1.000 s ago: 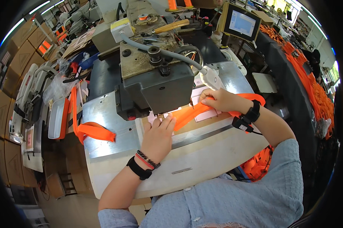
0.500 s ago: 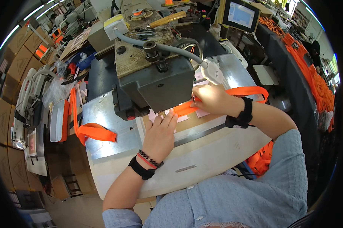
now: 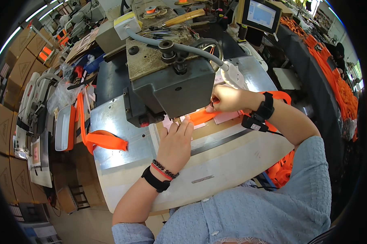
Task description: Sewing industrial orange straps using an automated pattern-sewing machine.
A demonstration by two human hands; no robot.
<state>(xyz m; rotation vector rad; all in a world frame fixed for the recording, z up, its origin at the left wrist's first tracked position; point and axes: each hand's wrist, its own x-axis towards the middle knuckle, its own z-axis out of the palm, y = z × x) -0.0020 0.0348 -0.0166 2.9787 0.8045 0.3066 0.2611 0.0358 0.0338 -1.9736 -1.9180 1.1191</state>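
An orange webbing strap [image 3: 203, 116] lies across the plate below the grey sewing machine head [image 3: 175, 91]. My left hand [image 3: 176, 140] lies flat with its fingers stretched out, the fingertips touching the strap's left part and pale pink pieces [image 3: 167, 122] beside it. My right hand [image 3: 234, 99] is curled closed over the strap's right part, its thumb near the strap. What its fingers grip is hidden. Past my right wrist the strap loops out to the right. Another orange strap end [image 3: 107, 140] rests on the metal plate [image 3: 110, 116] at the left.
A grey cable with a white lamp [image 3: 233, 75] crosses the machine head. A wooden-handled tool [image 3: 184, 18] lies on top. A control screen [image 3: 259, 16] stands at the back right. An orange-and-white tray [image 3: 65, 128] is at the left. Orange straps [image 3: 321, 69] pile on the right-hand table.
My right hand has curled in more and its wrist has turned slightly. My left hand stays at the strap. The whole view has shifted a little.
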